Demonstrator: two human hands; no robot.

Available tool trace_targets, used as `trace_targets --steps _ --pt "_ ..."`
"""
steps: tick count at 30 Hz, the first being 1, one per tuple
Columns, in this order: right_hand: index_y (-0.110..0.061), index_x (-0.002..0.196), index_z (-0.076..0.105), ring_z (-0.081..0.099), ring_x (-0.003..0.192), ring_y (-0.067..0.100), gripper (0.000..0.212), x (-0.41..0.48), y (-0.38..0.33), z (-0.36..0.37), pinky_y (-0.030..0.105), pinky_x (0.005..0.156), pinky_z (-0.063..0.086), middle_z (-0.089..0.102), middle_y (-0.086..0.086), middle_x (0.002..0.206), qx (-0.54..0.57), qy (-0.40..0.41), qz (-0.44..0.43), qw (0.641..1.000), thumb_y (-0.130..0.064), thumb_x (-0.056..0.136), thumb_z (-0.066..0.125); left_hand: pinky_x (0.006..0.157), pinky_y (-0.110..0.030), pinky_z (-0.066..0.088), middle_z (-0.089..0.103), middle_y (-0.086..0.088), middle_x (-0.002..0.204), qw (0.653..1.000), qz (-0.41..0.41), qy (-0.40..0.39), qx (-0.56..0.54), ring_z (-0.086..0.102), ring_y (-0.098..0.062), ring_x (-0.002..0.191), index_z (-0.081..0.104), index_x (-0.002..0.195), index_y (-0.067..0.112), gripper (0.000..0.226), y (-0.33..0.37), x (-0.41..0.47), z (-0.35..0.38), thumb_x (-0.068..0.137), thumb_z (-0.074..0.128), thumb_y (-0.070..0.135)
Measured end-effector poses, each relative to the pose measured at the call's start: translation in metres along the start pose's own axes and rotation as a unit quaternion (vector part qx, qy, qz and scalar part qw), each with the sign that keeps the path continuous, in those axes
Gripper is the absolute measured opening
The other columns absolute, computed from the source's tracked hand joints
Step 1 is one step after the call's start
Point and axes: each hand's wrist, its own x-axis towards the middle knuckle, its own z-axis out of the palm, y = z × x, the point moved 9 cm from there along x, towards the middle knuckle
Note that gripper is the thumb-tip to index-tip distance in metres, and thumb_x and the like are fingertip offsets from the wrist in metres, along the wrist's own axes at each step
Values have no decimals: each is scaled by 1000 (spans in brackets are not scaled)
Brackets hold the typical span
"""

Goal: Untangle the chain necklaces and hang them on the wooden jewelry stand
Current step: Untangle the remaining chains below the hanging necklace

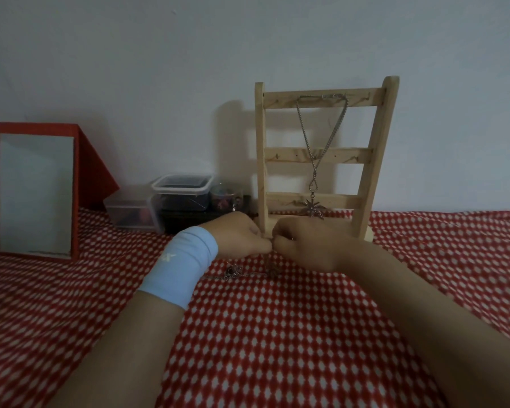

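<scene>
Fingers [281,245] rnd chain [271,267], links v. blurry.

No text is readable; the white mark [169,257] on the blue wristband [186,278] is illegible.

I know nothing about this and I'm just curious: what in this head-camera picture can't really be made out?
- Head view: where the left hand and right hand pinch the loose chains; curled fingers hide it.
- Head view: how many loose chains there are and how knotted; too small and dim.
- Head view: contents of the plastic boxes; blurred and dark.
- Head view: base of the wooden stand; partly behind the hands.
</scene>
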Motion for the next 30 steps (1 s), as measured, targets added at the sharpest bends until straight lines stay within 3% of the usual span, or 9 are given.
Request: trace_targets --steps 4,6,10,12,16,18,21,25,30 --pt "-28 104 65 51 81 -3 26 -5 1 2 5 64 36 61 -12 98 50 -57 12 997 -29 107 39 75 -13 44 68 15 90 993 82 73 -40 60 3 85 75 93 23 14 12 -5 -21 91 62 28" --pt "-39 89 59 51 77 -7 24 -6 3 -4 7 65 35 58 -19 86 53 -58 2 997 -30 105 43 78 -13 44 68 16 94 992 94 62 -55 60 5 88 73 94 27 13 13 -5 -21 93 61 31" --pt "-18 85 74 65 75 3 23 -4 11 -14 18 74 52 71 -8 79 212 4 -15 977 -22 99 57 60 -9 41 64 17 74 994 69 9 -80 55 10 58 70 87 29 17 9 -3 -6 97 56 28" --pt "-6 83 71 61 70 9 29 -3 19 -14 18 69 52 67 -3 73 356 20 16 934 -22 101 55 61 -14 44 63 9 71 994 67 -7 -88 54 0 57 69 91 25 15 9 -4 -4 97 55 28" --pt "-16 75 51 49 67 18 30 3 24 3 37 75 46 52 1 72 586 -58 57 806 -24 101 38 76 -26 48 63 9 73 988 77 -18 -132 57 -8 72 69 88 24 14 3 -5 -4 96 58 29" --pt "-14 84 47 48 64 18 21 4 30 9 39 73 45 51 2 70 597 -69 83 795 -27 99 40 66 -19 49 61 11 64 978 76 -4 -193 57 -6 64 70 87 20 16 2 -6 -9 96 57 21" --pt "-15 107 51 51 65 18 18 2 40 17 37 71 49 55 1 71 555 -71 130 818 -31 101 47 39 -15 26 38 1 52 942 87 28 -324 33 -6 41 62 71 11 29 6 -8 -21 97 49 8" --pt "-8 120 64 63 76 19 28 5 41 19 39 81 58 65 5 84 617 -64 134 773 -27 101 58 48 -24 25 35 0 55 925 122 42 -357 33 -11 47 54 50 23 50 8 -6 -21 98 47 11" --pt "-2 115 66 68 77 20 21 2 37 13 40 83 61 72 9 86 648 -63 128 748 -12 99 58 64 -28 42 50 -2 57 916 134 96 -365 52 -17 60 53 56 17 42 2 -3 -28 98 50 15"
